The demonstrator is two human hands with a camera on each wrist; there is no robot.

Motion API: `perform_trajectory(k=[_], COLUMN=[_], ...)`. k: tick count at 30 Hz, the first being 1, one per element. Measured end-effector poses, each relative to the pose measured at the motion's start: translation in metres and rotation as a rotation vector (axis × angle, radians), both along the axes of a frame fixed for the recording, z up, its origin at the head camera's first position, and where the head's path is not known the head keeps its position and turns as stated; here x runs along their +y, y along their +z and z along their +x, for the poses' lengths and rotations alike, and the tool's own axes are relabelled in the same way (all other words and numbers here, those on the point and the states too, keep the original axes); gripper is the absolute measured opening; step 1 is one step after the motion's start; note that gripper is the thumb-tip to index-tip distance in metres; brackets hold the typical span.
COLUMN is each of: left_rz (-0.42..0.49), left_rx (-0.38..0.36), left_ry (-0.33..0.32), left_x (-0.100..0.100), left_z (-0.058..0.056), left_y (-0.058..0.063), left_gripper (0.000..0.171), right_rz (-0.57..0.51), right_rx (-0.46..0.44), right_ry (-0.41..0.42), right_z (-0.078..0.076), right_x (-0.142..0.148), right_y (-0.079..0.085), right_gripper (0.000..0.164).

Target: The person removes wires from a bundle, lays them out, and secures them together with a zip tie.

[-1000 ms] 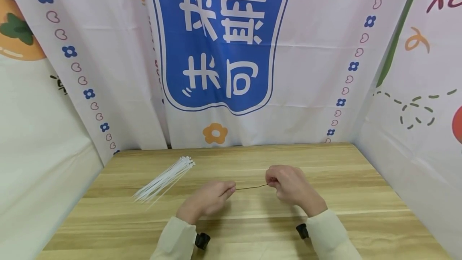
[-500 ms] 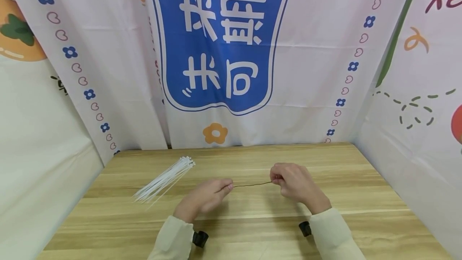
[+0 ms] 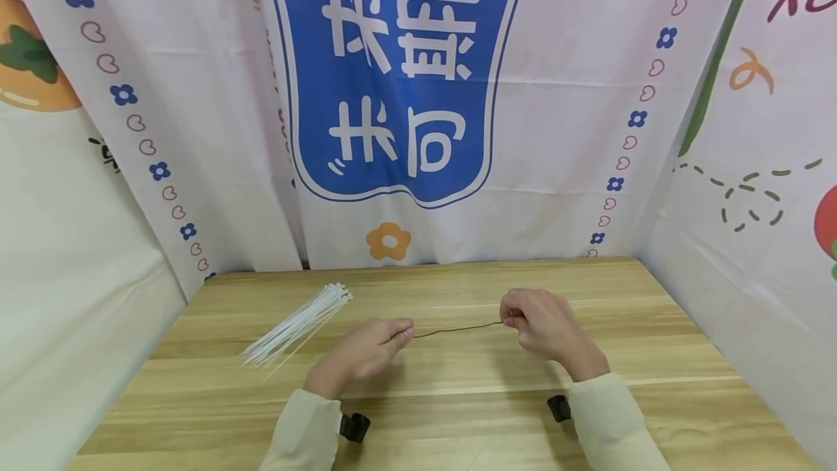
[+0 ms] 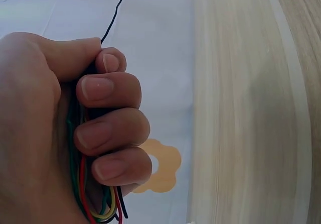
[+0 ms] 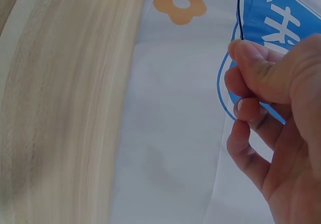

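Closed grips: your left hand [image 3: 362,352] clasps bundled wires [image 4: 83,184], right hand [image 3: 546,324] pinches black wire [image 3: 458,328], visible span lengthening, seemingly drawing free.

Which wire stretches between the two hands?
The black wire runs from left hand to right hand; the green wire, red wire and yellow wire are bunched in the left hand.

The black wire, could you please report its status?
Left hand grips multicoloured wire bundle. Right hand pinches black wire, strung between hands. Nothing visible blocking.
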State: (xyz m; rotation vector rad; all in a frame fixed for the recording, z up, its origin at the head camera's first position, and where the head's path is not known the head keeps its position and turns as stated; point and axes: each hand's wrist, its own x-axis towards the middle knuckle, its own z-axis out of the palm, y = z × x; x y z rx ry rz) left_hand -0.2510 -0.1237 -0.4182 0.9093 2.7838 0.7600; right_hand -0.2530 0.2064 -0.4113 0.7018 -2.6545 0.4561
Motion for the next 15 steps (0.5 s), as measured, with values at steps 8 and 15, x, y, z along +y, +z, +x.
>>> perform_trajectory(k=[8,15], left_rz=[0.028,0.012], left_rx=[-0.019,-0.025], left_ry=[-0.002,0.053], left_x=[-0.0044,-0.0065], left_z=[-0.0006,-0.0009], left_y=[0.0008,0.0008], left_gripper=[0.041,0.039], right_rz=[-0.016,-0.019], right_rx=[0.012,0.016], right_ry=[-0.007,-0.02], right_z=[-0.0005,-0.0006], right_x=[0.0015,0.0013], right_y=[-0.0017,-0.0005], right_gripper=[0.029,0.032])
